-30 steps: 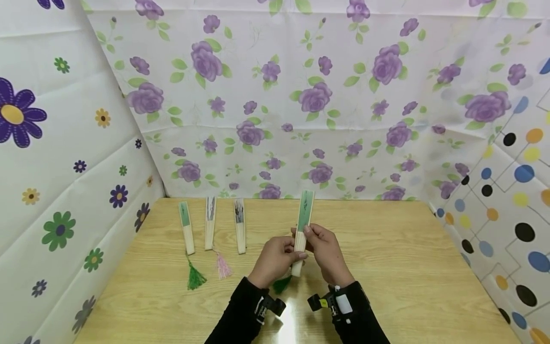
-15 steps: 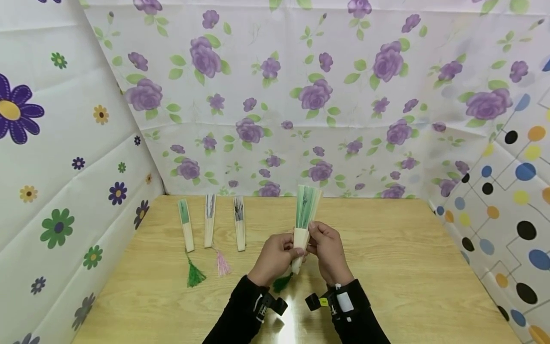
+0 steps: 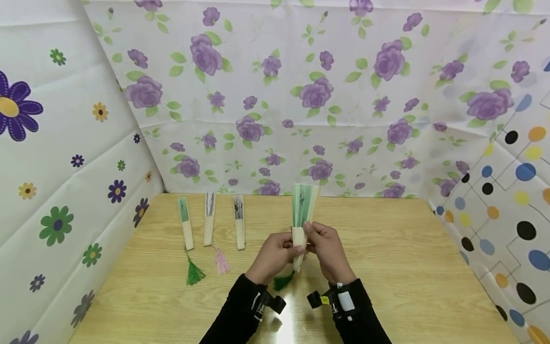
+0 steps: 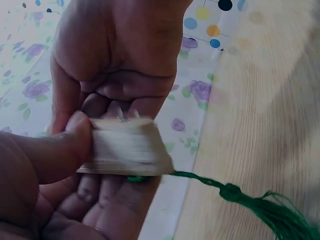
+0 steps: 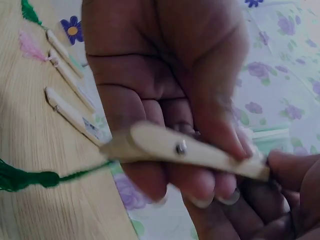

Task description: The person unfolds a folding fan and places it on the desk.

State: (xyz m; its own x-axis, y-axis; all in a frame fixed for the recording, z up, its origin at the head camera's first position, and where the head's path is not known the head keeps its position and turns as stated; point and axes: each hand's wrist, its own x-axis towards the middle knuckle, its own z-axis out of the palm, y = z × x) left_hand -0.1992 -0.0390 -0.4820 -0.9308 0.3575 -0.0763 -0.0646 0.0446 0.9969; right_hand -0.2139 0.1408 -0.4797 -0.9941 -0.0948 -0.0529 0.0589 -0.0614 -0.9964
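A folding fan (image 3: 305, 203) with a green pleated leaf and pale wooden ribs is partly spread between the two hands. My left hand (image 3: 275, 253) grips the ribs low down near the pivot, thumb across the front. My right hand (image 3: 328, 246) pinches the fan's right side higher up, its thumb where the ribs meet the leaf. From the pivot end hangs a dark green tassel (image 4: 270, 210). A metal pivot pin (image 5: 180, 147) shows in the right wrist view. Fingers behind the fan are partly hidden in the head view.
Three folded fans lie in a row at the back left of the wooden table (image 3: 386, 267): one green with a green tassel (image 3: 195, 273), a grey-patterned fan (image 3: 209, 220) with a pink tassel, and a dark-printed fan (image 3: 239, 222). Flower-patterned cloth (image 3: 275, 95) stands behind.
The held fan has gone from folded to partly spread, its leaf widening at the top. The right thumb has moved over the fan again. The other fans stay in place.
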